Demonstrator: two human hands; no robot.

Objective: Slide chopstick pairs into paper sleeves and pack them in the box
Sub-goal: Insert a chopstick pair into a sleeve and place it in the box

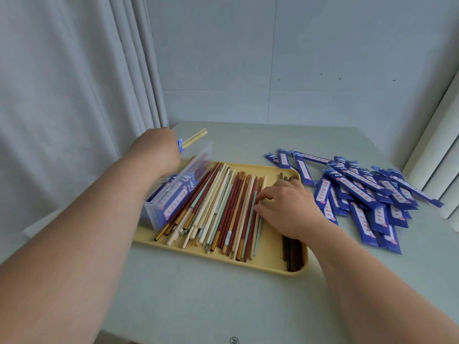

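Curtain (62, 95) hangs close along bench (223, 306) left edge. Left hand (154, 147) grips sleeved chopstick pair (193, 139), held above far end of clear box (178, 192). Box at tray (273, 265) left rim, sleeved pairs stacked inside. Loose chopsticks (223, 207) fill tray left and middle; dark brown chopsticks (293, 254) along right rim. Right hand (285, 207) on loose chopsticks, fingers bent; pinching or not, cannot tell. Paper sleeves (367, 194) heaped right of tray, near bench right edge. Free room: bench strip before tray front rim.
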